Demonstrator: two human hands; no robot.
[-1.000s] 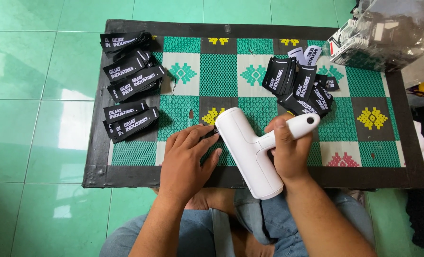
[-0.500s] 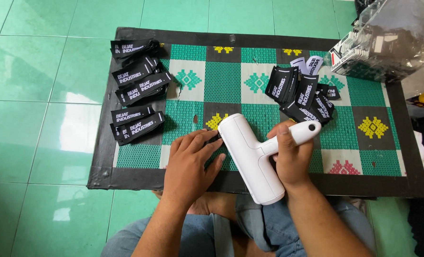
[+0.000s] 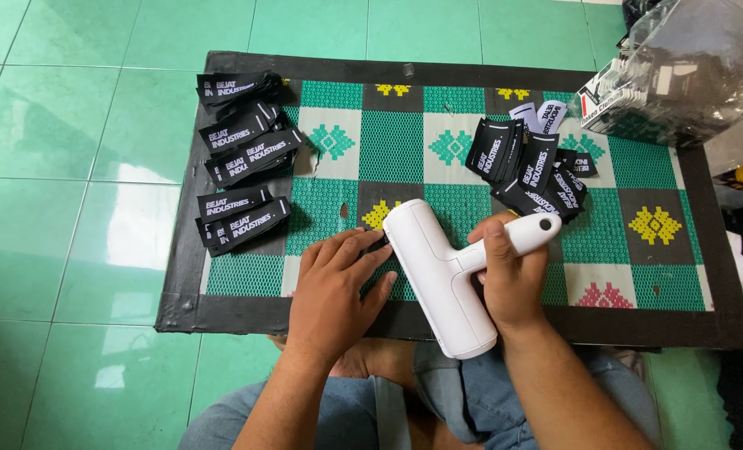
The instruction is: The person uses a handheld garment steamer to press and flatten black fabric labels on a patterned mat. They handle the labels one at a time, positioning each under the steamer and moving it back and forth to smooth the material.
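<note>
Simply white, T-shaped lint roller (image 3: pixel 438 275), smooth plastic casing.

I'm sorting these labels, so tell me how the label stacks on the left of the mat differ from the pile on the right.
The left stacks lie flat in several separate bundles along the mat's dark border; the right pile is one loose heap, with labels leaning and overlapping at many angles. The left stacks are all black; the right pile includes a couple of pale labels at its top. Both are mostly black fabric labels with white print, and neither hand touches them.
</note>
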